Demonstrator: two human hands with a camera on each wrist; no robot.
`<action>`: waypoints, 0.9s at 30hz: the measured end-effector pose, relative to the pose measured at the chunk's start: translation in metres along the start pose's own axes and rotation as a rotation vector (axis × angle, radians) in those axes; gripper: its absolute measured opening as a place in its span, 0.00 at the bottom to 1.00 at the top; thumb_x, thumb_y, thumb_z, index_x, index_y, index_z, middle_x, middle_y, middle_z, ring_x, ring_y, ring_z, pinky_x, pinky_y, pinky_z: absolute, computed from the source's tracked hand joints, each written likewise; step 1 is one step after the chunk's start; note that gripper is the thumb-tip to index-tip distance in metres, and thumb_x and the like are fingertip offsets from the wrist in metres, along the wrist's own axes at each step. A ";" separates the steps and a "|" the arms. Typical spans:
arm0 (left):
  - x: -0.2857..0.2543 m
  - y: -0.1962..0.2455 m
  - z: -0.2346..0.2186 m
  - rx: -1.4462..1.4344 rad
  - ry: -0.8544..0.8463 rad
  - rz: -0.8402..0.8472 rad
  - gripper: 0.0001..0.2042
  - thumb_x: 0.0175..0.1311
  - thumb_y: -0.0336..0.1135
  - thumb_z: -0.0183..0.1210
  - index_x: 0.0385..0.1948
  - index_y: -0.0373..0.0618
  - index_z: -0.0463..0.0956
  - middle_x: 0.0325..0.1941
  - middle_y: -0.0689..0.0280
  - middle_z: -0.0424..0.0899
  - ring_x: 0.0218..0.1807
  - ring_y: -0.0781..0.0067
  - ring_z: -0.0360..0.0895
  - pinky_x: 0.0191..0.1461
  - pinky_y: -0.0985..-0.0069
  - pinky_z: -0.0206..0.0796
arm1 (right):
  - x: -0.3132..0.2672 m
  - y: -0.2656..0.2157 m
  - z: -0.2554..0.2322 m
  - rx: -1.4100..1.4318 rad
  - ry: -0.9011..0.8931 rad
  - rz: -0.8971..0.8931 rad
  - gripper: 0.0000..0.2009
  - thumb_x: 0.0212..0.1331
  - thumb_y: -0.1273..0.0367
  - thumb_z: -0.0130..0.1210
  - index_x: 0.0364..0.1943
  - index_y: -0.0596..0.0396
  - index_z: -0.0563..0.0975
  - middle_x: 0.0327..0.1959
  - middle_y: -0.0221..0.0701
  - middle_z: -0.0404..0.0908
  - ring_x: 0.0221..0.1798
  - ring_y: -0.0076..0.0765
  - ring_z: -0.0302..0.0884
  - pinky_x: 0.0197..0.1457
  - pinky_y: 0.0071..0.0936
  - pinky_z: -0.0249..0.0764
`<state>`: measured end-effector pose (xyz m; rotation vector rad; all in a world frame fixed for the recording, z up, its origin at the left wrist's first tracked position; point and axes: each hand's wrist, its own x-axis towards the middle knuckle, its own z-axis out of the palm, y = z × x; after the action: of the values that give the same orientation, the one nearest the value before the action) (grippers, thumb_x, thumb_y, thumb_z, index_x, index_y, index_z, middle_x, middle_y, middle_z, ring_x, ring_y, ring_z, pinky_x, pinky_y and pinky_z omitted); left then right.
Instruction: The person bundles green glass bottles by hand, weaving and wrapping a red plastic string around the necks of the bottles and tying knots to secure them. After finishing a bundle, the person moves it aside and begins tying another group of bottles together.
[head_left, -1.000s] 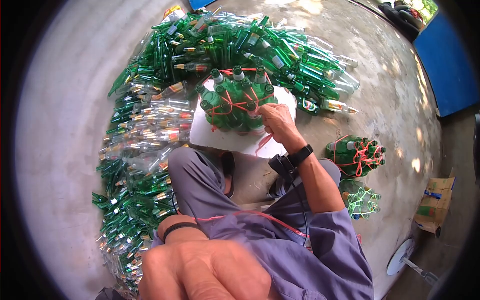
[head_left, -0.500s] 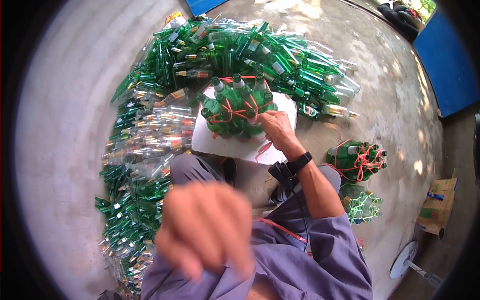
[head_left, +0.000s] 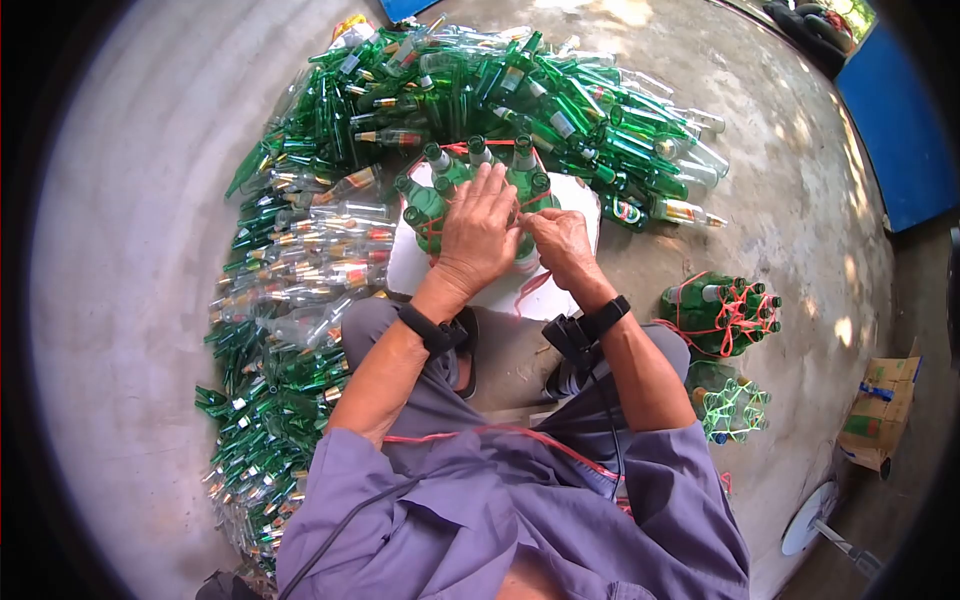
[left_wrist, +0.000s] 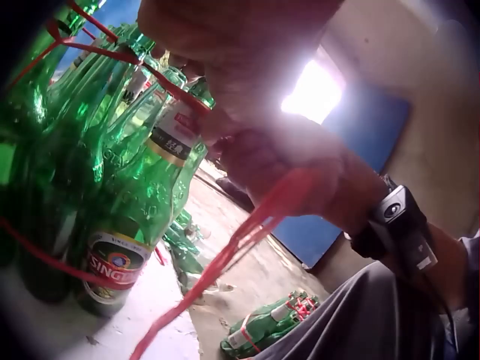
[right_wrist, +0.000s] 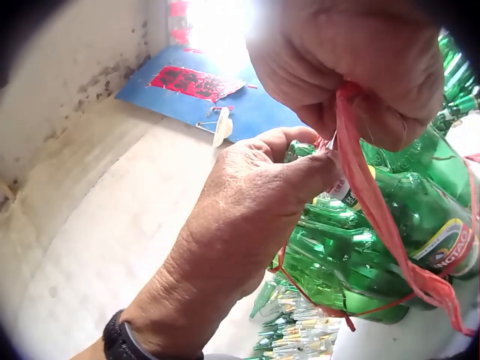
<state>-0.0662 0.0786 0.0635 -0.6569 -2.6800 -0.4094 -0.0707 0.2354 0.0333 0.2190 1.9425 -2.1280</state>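
Note:
A bundle of green glass beer bottles (head_left: 420,220) stands upright on a white board (head_left: 570,285), bound round the necks and bodies with red plastic twine (right_wrist: 367,195). My left hand (head_left: 478,235) lies over the near bottle necks, fingers pointing away. In the right wrist view, the thumb and forefinger of that left hand (right_wrist: 247,202) pinch the twine at a bottle neck. Beside it, my right hand (head_left: 562,248) grips the twine in curled fingers, and a loose tail hangs below. A Tsingtao label (left_wrist: 116,262) shows on a near bottle in the left wrist view.
Loose green and clear bottles (head_left: 480,85) lie heaped behind the board and down the left side. On the right stand a red-tied bundle (head_left: 720,312) and a bundle with pale green ties (head_left: 730,405). A cardboard piece (head_left: 880,415) lies farther right.
My left hand has moved from close before the head camera, forward to the bottle necks beside the right hand. The right hand has stayed at the near right bottles.

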 end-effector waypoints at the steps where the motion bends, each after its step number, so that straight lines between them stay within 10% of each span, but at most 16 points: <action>1: 0.000 0.001 0.002 0.005 0.008 -0.009 0.27 0.55 0.35 0.67 0.59 0.41 0.75 0.74 0.50 0.67 0.78 0.50 0.59 0.77 0.50 0.53 | 0.003 0.004 0.000 -0.032 0.020 -0.055 0.12 0.60 0.66 0.61 0.26 0.61 0.82 0.15 0.19 0.68 0.16 0.15 0.58 0.18 0.24 0.54; 6: -0.002 0.005 0.000 0.048 0.039 -0.008 0.26 0.53 0.35 0.68 0.58 0.44 0.78 0.73 0.52 0.69 0.76 0.54 0.63 0.70 0.55 0.58 | 0.013 -0.005 -0.013 -0.333 0.060 -0.267 0.14 0.58 0.67 0.56 0.24 0.68 0.82 0.12 0.37 0.74 0.17 0.24 0.69 0.23 0.34 0.69; 21: -0.004 0.006 0.012 0.089 0.099 -0.035 0.24 0.53 0.34 0.65 0.55 0.42 0.79 0.71 0.52 0.73 0.75 0.57 0.66 0.64 0.57 0.59 | 0.005 -0.008 -0.023 -0.294 0.043 -0.212 0.13 0.59 0.65 0.61 0.32 0.65 0.86 0.13 0.22 0.68 0.20 0.16 0.61 0.22 0.26 0.61; 27: -0.001 0.008 0.009 0.096 0.045 -0.077 0.26 0.52 0.35 0.68 0.56 0.42 0.79 0.73 0.54 0.71 0.77 0.60 0.63 0.68 0.57 0.58 | 0.001 -0.014 -0.023 -0.503 0.040 -0.395 0.12 0.56 0.67 0.56 0.30 0.65 0.84 0.13 0.43 0.75 0.17 0.28 0.73 0.27 0.34 0.73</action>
<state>-0.0638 0.0881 0.0563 -0.5120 -2.6695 -0.3094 -0.0766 0.2596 0.0440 -0.2373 2.6388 -1.7511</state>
